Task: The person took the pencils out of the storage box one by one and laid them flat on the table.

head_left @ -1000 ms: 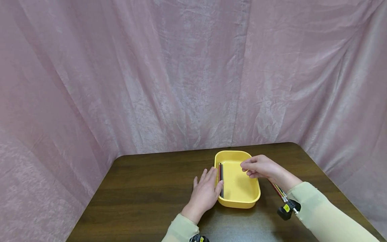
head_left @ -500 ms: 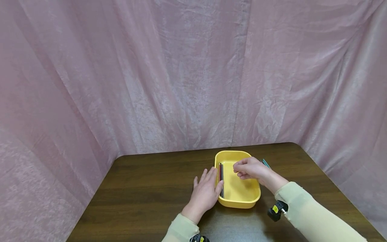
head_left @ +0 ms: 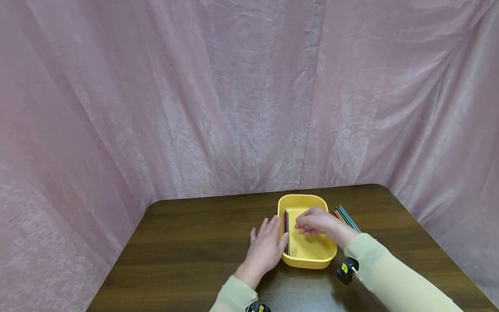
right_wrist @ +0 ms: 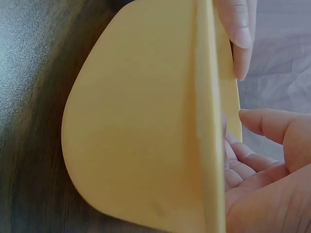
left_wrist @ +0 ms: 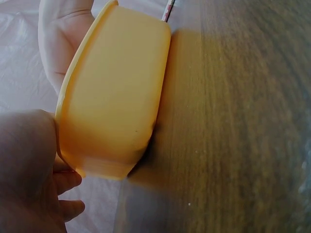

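Observation:
A yellow rectangular tray [head_left: 308, 263] stands on the table, with several pencils [head_left: 286, 234], red and dark, lying along its inner left side. My left hand [head_left: 265, 247] rests at the tray's left rim, fingers spread fairly straight and thumb over the edge. Above the tray's inside is my right hand [head_left: 313, 222], its fingers loosely bent. Nothing shows between them, though the fingertips are partly hidden by the tray wall [right_wrist: 136, 116] in the right wrist view. More pencils [head_left: 347, 216], teal, yellow and red, lie on the table just right of the tray, partly behind the right wrist.
The dark wooden table [head_left: 202, 242] extends left of the tray, and its far edge lies close behind the tray. A pink curtain [head_left: 234, 108] hangs behind the table. Black wrist cameras [head_left: 345, 271] are strapped under both wrists.
My right hand has moved left, from the tray's right rim to over its middle. The pencils on the right have come into fuller view. The left hand and tray stay nearly still.

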The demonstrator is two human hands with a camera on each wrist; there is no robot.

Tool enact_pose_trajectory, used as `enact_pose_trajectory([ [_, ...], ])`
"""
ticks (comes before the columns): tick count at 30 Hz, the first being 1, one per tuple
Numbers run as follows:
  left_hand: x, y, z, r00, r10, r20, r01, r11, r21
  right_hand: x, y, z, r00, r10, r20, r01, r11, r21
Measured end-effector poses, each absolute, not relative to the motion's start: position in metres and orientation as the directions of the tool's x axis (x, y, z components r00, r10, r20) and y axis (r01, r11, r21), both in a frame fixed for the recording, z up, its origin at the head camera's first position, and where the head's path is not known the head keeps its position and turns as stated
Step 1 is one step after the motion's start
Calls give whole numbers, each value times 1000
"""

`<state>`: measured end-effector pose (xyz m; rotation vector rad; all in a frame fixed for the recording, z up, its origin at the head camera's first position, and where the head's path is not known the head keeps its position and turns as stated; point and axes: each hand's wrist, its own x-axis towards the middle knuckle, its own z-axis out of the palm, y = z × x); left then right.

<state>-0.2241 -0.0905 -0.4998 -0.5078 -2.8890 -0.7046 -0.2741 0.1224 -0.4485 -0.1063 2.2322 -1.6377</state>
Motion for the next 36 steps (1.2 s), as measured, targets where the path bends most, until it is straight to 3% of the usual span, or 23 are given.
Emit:
enact_pose_trajectory([
  [36, -219, -93, -497, -937, 285, 200, 344, 845, 410, -277, 104, -468, -894, -310, -324, 252, 251, -935],
])
